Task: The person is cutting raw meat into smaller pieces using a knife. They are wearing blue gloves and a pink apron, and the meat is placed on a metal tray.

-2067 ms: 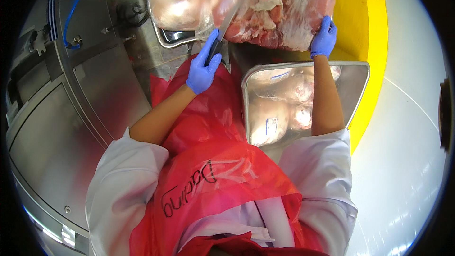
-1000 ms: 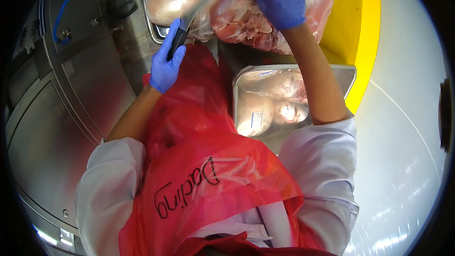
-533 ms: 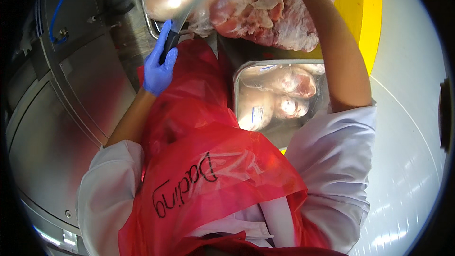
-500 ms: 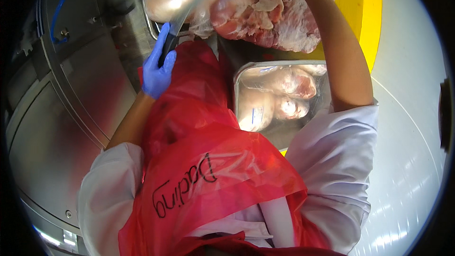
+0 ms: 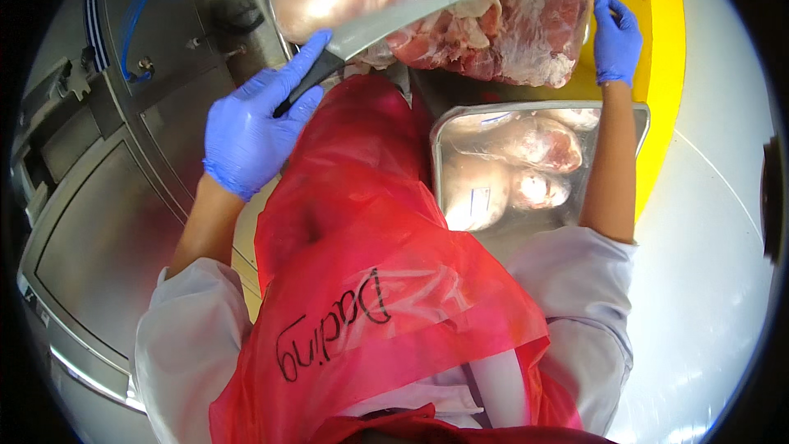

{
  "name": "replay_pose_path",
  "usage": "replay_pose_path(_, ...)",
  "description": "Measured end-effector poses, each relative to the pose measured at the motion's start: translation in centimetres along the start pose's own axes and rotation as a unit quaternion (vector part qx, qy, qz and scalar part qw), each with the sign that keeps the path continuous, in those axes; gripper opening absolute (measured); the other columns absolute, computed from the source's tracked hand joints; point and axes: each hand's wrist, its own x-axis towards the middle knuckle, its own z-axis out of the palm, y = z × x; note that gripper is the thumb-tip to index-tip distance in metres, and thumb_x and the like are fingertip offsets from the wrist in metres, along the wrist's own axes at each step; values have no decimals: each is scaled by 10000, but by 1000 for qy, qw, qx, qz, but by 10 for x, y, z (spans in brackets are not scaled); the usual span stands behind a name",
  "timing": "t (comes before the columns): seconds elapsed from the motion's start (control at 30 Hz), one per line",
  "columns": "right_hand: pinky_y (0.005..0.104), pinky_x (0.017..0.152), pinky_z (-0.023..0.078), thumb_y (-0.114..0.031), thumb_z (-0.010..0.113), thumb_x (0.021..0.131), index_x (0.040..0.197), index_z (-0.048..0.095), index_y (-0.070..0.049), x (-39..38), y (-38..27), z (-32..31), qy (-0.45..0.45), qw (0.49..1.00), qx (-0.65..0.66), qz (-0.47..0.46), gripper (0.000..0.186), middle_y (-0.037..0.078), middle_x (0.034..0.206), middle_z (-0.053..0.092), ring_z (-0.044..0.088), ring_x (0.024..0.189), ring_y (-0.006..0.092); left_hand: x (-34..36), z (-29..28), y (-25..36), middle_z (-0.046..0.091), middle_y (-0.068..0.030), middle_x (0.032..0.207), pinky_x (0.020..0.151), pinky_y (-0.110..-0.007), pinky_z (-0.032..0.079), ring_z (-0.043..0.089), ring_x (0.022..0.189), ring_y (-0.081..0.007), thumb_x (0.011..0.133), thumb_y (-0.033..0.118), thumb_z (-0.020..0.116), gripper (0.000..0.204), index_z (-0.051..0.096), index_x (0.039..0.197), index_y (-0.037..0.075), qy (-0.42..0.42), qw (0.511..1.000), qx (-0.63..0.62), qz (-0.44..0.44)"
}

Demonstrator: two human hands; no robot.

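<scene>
My left hand [image 5: 255,127], in a blue glove, is closed round the black handle of a large knife [image 5: 394,23]. Its broad blade points up and to the right, lying across or just over the big piece of raw meat [image 5: 526,25]. This piece shows red flesh with pale fat and a loose flap near the blade tip. At its right edge is my right hand [image 5: 616,41], also blue-gloved, with bent fingers drawn together. Whether the fingertips pinch the meat or the rim beside it is hidden.
Below the meat stands a metal tray [image 5: 437,168] with several pale, plastic-wrapped pieces of meat [image 5: 538,144]. A yellow band [image 5: 664,57] runs along the right, beside a pale smooth surface [image 5: 715,238]. Steel machine panels [image 5: 99,222] and a blue hose [image 5: 130,33] are at left.
My right hand has come down and right, from the meat's upper side to its right edge. My left hand has moved nearer and lower, and the knife blade has swung flatter over the meat.
</scene>
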Motion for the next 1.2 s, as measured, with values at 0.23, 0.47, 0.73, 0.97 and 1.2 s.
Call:
replay_pose_path(0.23,427,962,495,-309,569,1042,1309,629,56,-51,0,42,138,990,11,-6,456,263,1189,672,649,1072,354,58,-67,36,721,-190,972,766,-429,558,692,817,-388,964,264,695,396,671,1357,229,-47,987,118,96)
replay_pose_path(0.47,469,1121,397,-407,415,1093,1490,467,28,-60,39,62,155,986,-46,-28,591,298,1424,553,524,1308,453,143,-117,90,703,-99,1263,995,-328,467,632,1125,-170,1001,131,641,463,582,1459,101,-239,951,168,105)
replay_pose_path(0.73,487,1037,487,-467,459,1041,1429,566,-66,-65,55,67,133,989,-63,29,568,205,1393,622,626,1209,433,232,-138,134,758,-120,876,598,-350,513,685,656,-216,924,196,776,494,650,1401,163,-284,837,384,266)
replay_pose_path(0.97,568,914,526,-526,354,1063,1366,642,-145,-68,68,77,156,978,-109,91,565,252,1181,699,653,1065,503,221,-126,79,709,-119,1206,914,-363,504,664,1046,-209,957,91,672,472,613,1425,108,-288,867,308,268)
replay_pose_path(1.2,563,839,552,-422,600,950,1268,675,-151,-65,130,86,102,972,-192,90,424,274,1038,717,675,980,500,169,-151,129,587,-70,1485,1199,-334,384,552,1361,-197,1011,42,591,555,488,1546,147,-306,942,129,39)
